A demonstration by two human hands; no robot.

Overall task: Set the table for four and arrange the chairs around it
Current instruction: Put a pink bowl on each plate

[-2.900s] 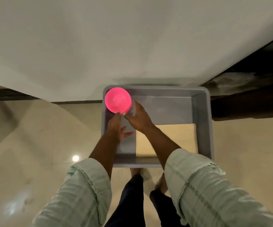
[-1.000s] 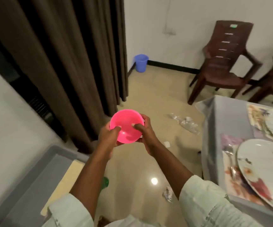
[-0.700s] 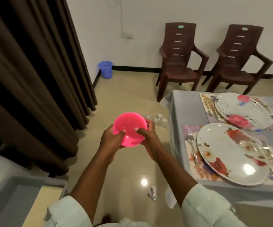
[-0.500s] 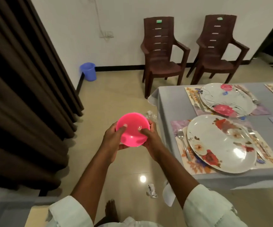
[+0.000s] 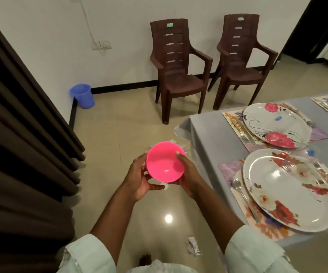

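I hold a pink plastic bowl point(image 5: 164, 164) in front of me over the floor, its opening facing me. My left hand point(image 5: 140, 180) cups it from the left and below, and my right hand point(image 5: 186, 176) grips its right rim. To the right stands the table with a grey cloth point(image 5: 210, 142). On it lie floral placemats with two large flowered plates point(image 5: 289, 188) point(image 5: 275, 125), a spoon point(image 5: 242, 194) and other cutlery. Two brown plastic chairs point(image 5: 177, 67) point(image 5: 240, 58) stand against the far wall, apart from the table.
A dark brown curtain point(image 5: 21, 134) hangs along the left. A blue bucket point(image 5: 82, 95) sits in the far corner. Crumpled paper point(image 5: 193, 249) and a clear plastic wrapper point(image 5: 184, 146) lie on the glossy floor. A dark doorway point(image 5: 316, 22) opens at the far right.
I lifted the pink bowl out of the grey bin and turned right with it toward the table. The table and chairs came into view, and the bin left the frame.
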